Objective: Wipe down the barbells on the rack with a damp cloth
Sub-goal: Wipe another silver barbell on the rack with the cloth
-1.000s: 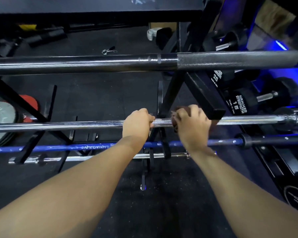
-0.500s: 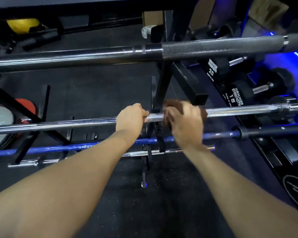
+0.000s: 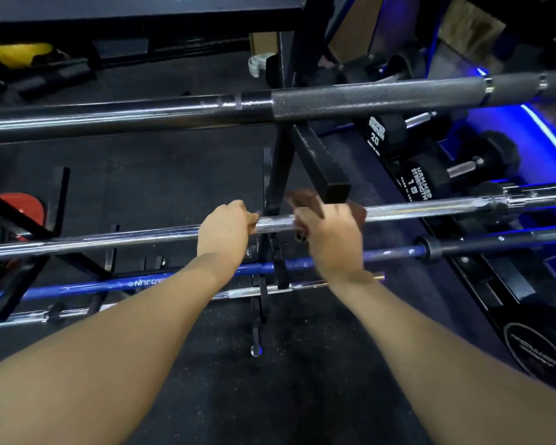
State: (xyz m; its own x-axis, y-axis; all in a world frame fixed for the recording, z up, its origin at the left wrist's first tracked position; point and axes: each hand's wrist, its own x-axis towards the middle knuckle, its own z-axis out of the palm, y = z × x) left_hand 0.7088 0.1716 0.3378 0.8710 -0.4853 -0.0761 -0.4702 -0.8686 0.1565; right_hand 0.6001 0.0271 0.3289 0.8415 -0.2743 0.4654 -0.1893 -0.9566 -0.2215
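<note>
On chrome barbell (image 3: pixel 430 211), mid-rack: right hand (image 3: pixel 329 242) fingers curled over brown cloth (image 3: pixel 305 203), cloth wrapped round shaft beneath them. Left hand (image 3: pixel 225 228) fingers clenched on bare shaft just beside. Risk: cloth snagging black rack arm (image 3: pixel 321 168) just beyond right fingers, knuckles striking it.

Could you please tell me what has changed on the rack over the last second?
The right hand slid the brown cloth a little rightward along the silver barbell. The left hand kept its grip on that bar; the other bars stayed put.
</note>
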